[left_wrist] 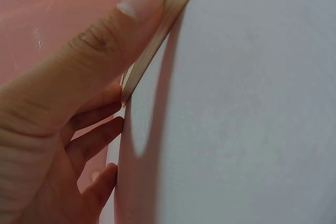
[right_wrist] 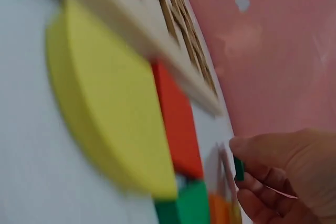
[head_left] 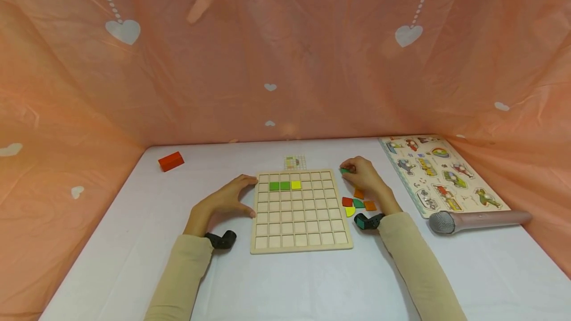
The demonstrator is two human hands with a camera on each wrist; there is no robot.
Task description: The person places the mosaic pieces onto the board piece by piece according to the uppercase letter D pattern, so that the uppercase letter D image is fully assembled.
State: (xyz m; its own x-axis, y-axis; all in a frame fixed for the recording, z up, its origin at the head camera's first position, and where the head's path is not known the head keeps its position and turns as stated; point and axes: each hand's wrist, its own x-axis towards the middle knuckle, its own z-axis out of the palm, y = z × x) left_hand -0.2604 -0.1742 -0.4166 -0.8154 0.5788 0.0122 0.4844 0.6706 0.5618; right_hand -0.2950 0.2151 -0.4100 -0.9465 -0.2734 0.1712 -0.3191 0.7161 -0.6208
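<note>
A square wooden grid board (head_left: 301, 248) lies on the white table, with two green squares (head_left: 279, 186) and one yellow square (head_left: 296, 185) in a row near its far side. My left hand (head_left: 227, 195) rests against the board's left edge, thumb and fingers spread along it; in the left wrist view the thumb (left_wrist: 105, 40) meets the wooden rim (left_wrist: 152, 51). Beyond the board's right edge, my right hand (head_left: 363, 175) pinches a small green piece (right_wrist: 239, 168) between thumb and fingertips. Its full shape is partly hidden by the fingers.
Right of the board lie loose pieces: a red one (head_left: 347, 202), a green one (head_left: 358, 203), a yellow one (head_left: 350, 211) and two orange ones (head_left: 370, 206). A patterned card (head_left: 295, 162), red block (head_left: 171, 161), picture puzzle (head_left: 446, 177) and microphone (head_left: 482, 221) lie farther out.
</note>
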